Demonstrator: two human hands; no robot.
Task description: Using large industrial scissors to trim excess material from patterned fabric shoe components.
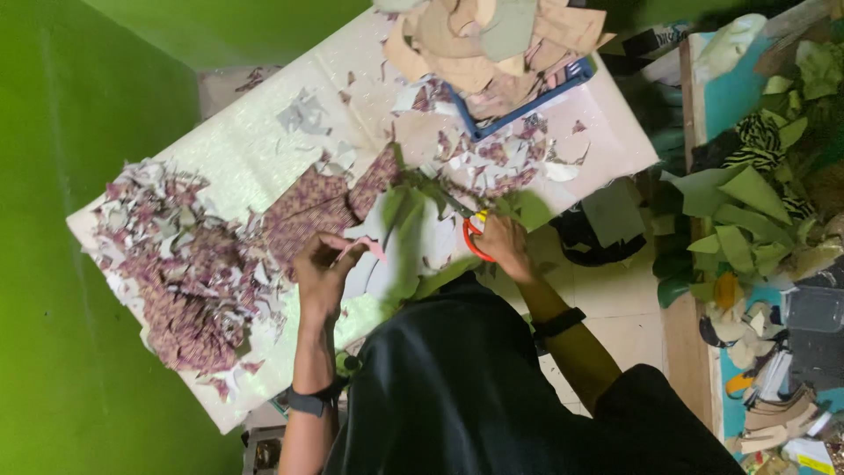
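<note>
Green walls close in on two sides of a white work table (264, 149), seen from above and turned at an angle. Landmark: the table.

- Person in a dark top leans in from the table's near edge, black bands on both wrists.
- Right hand (503, 242), just off the table's near edge: fingers closed through the orange-handled scissors (472, 236). Blades point toward the table's middle, into a green sheet (413, 211). Whether the blades are open or shut cannot be told at this size.
- Left hand (318, 268), over the table's near side: fingertips pinched together on the edge of a pale cut piece (369, 251) that is joined to, or overlaps, the green sheet; which of the two is not clear.
- Patterned purple sheet (312, 207) lies flat at the table's centre, just beyond the left hand, touching the green sheet.
- Heap of purple-and-white offcuts (176, 264) covers the table's left end, well apart from the scissors.
- Smaller scatter of scraps (492, 158) on the table's far side, beyond the scissors.
- Blue tray (527, 101) at the table's far corner, piled with tan and pale cut shapes (492, 35).
- Right of the table, across a strip of tiled floor (615, 299): a second bench (703, 334) heaped with green cut pieces (738, 211) and mixed clutter.
</note>
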